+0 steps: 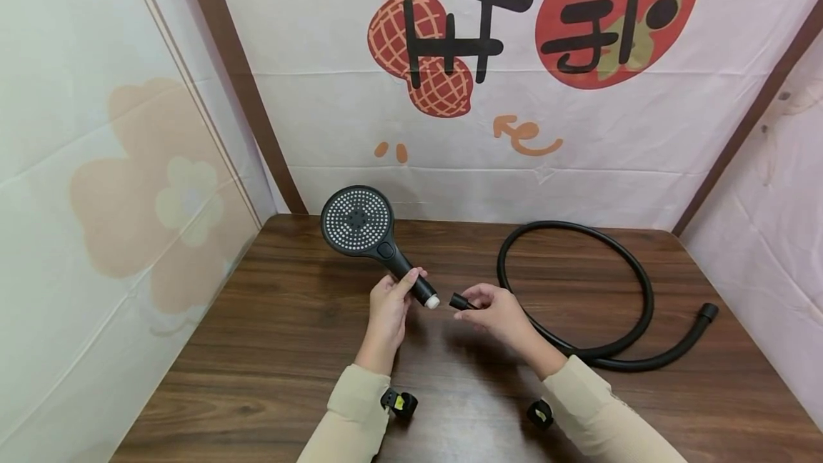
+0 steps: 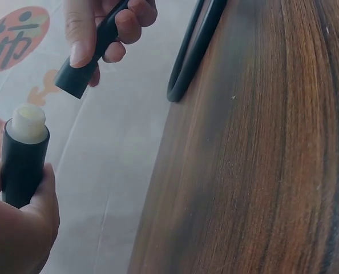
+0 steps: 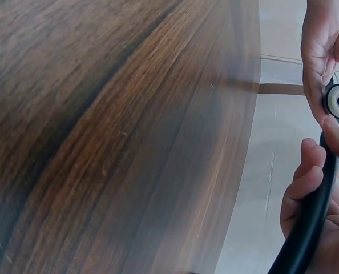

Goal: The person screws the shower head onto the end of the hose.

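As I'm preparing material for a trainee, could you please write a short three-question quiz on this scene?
1. Which hand grips the handheld shower head: A) left or B) right?
2. Fill in: the shower head's connector tip is ____ in colour.
3. True or false: a gap separates this tip from the shower hose connector held by the right hand.

Key: 1. A, the left hand; 2. white; 3. true.

Black shower head (image 1: pixel 357 220), white-dotted; black hose (image 1: pixel 647 295); brown wood-grained table (image 1: pixel 276 349); cream sleeves (image 1: pixel 353 409)
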### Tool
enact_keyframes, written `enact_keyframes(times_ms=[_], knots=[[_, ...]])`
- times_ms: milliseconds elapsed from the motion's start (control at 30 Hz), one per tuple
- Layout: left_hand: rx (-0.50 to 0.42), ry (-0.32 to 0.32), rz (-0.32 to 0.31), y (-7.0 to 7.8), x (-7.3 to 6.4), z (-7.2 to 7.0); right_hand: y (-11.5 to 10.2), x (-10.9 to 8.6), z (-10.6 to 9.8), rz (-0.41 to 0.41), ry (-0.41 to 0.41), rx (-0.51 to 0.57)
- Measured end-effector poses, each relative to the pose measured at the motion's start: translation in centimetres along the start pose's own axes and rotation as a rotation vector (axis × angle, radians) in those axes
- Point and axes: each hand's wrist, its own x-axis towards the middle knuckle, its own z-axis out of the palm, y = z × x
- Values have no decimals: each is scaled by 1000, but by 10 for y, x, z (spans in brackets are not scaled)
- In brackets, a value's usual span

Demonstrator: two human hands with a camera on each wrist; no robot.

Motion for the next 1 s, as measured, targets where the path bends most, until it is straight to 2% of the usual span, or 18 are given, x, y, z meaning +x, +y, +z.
enact_keyframes(times_ms=[333,567,1000], knots=[[-6,20,11,-1,-2,-2,1,2,-1,-4,21,14],[-25,43,32,0,-2,-1,2,1,-2,-9,-26,20],[-61,32,55,-1,-1,-1,2,-1,-1,-78,-38,15]])
